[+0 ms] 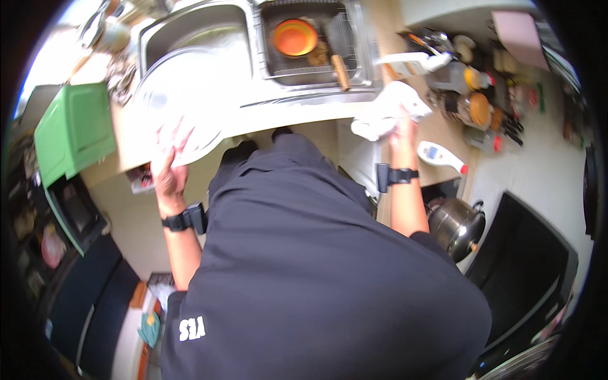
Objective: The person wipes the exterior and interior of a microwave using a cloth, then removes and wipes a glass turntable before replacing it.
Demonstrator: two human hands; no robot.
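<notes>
My left hand is at the near edge of a large, round, clear lid or plate, its thumb and fingers around the rim. Glare washes out much of this round thing, which overlaps the left sink basin. In my right hand is a bunched white cloth, held above the counter right of the sink. A white bottle with a red cap lies beside my right wrist.
A wire rack in the right basin holds an orange bowl and a wooden-handled brush. Jars and a white spray bottle stand at the right, with a steel pot nearer. A green box-like container stands at the left.
</notes>
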